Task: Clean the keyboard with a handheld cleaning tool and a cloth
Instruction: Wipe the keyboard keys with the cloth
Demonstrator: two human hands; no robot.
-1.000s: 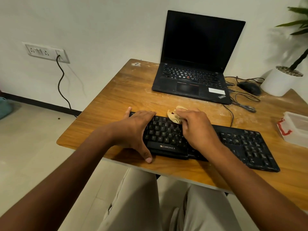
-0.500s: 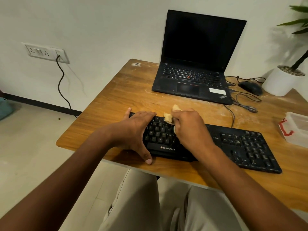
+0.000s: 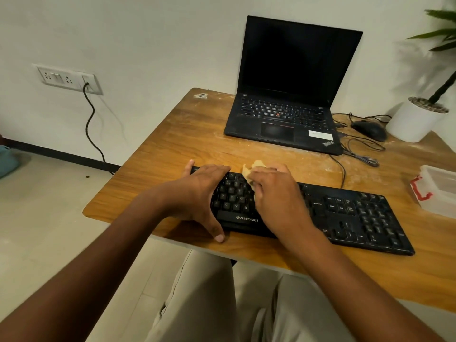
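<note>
A black keyboard lies along the near edge of the wooden table. My left hand grips the keyboard's left end, thumb hooked over its front edge and fingers over the back. My right hand is closed on a crumpled beige cloth and presses it onto the keys left of the middle. Only the cloth's top pokes out past my fingers. No other cleaning tool shows.
An open black laptop stands at the back of the table. A black mouse and its cables lie to the laptop's right, beside a white plant pot. A clear plastic box sits at the right edge. Dust streaks mark the tabletop.
My right hand with the cloth has slid a little leftward along the keys, toward my left hand. The left hand has kept its hold on the keyboard's end.
</note>
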